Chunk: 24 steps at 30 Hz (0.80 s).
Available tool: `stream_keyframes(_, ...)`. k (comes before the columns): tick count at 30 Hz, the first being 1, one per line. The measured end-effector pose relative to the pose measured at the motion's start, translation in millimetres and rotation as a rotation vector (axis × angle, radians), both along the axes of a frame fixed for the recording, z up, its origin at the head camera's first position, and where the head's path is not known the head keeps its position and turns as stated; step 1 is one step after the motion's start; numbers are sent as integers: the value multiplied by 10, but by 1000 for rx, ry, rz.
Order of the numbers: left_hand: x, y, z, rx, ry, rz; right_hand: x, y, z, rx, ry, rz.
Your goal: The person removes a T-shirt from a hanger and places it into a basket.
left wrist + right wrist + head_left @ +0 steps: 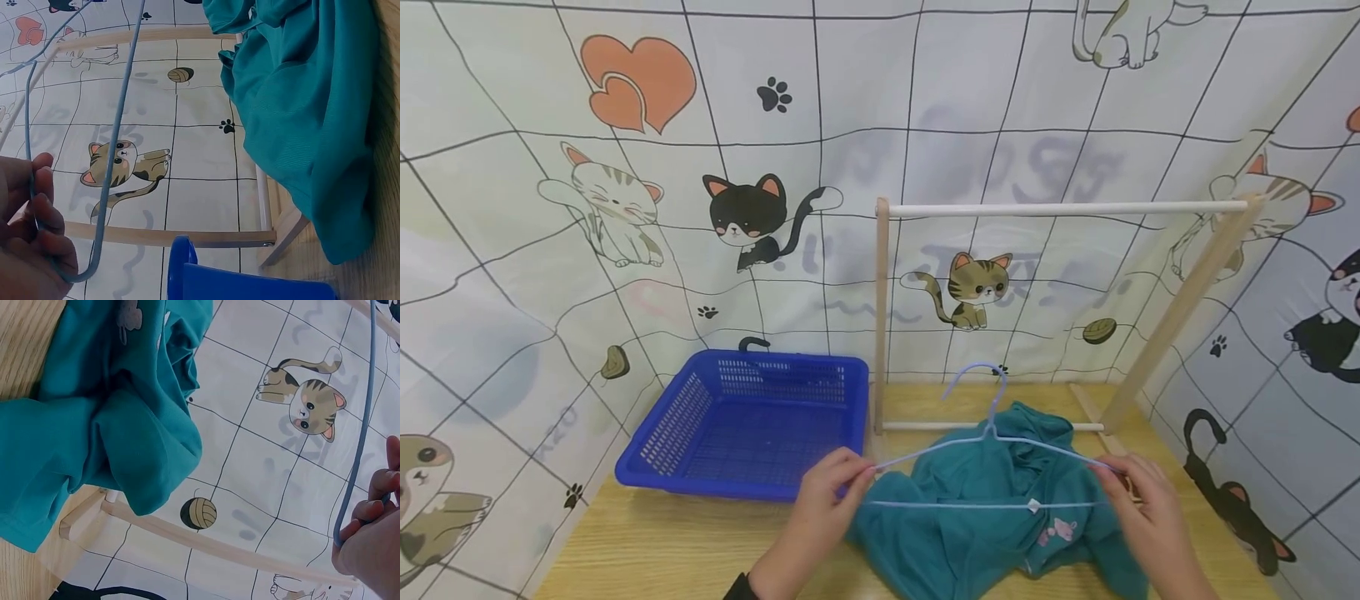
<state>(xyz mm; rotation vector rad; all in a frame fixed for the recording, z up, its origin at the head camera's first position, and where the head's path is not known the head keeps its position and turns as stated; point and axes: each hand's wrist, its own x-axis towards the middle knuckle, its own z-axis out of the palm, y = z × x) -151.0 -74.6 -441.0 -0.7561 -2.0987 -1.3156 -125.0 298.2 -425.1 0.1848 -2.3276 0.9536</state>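
Note:
A light blue clothes hanger [955, 504] is held up between both hands, its hook pointing upward. My left hand [833, 492] grips its left shoulder end; in the left wrist view, the left hand's fingers [47, 219] curl around the wire. The right hand [1142, 500] grips the opposite end, and the right wrist view shows its fingers [378, 494] bent around the wire. Behind and below the hanger, a crumpled teal garment [955, 550] with a small pink print and a white tag lies on the table.
A blue plastic basket [745, 442] stands to the left on the wooden table [647, 542]. Behind the garment rises a wooden rack with a white top rail [1060, 209] and slanted right post [1180, 312]. A cat-patterned sheet [865, 108] covers the walls.

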Motion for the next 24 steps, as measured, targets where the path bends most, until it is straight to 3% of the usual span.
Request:
stream_keyframes(6, -54, 67, 98, -87, -88, 47, 22, 66, 33, -50, 33, -27)
stream_keyframes(11, -141, 127, 203, -130, -131, 65, 60, 151, 97, -62, 57, -137)
stream_keyframes(17, -338, 191, 306, -48, -155, 87, 118, 256, 165, -47, 37, -279)
stream_keyframes(21, -525, 241, 341, 66, -221, 79, 146, 294, 186, -40, 56, -332)
stream_keyframes(24, -681, 258, 342, 125, -240, 84, 154, 300, 181, -42, 22, -375)
